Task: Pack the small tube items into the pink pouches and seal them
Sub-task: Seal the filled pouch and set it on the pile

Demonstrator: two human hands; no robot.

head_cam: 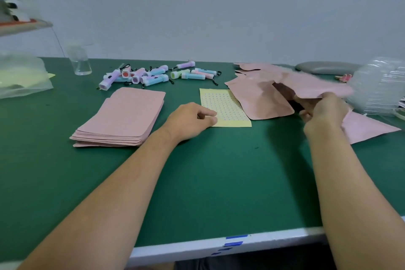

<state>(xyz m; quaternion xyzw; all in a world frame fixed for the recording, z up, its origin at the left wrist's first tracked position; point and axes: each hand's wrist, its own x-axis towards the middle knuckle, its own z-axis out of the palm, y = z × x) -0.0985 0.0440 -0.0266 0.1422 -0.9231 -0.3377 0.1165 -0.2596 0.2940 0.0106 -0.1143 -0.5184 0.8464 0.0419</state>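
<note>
The raised pink pouch (315, 86) is smeared by motion, its outline lost; the fingertips of the right hand (322, 112) gripping it are hidden underneath. The clear crinkled plastic bundle (381, 87) is cropped by the right edge. Whether anything is pinched by the curled left hand (188, 120) on the pale yellow dotted sticker sheet (228, 109) cannot be told.

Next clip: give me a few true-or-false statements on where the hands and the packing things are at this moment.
1. The left hand touches the yellow sticker sheet. True.
2. The small tubes lie loose on the table beyond the stack of flat pouches. True.
3. The right hand holds a small tube. False: it grips a pink pouch.
4. The stack of flat pouches lies right of the sticker sheet. False: it lies to its left.
</note>
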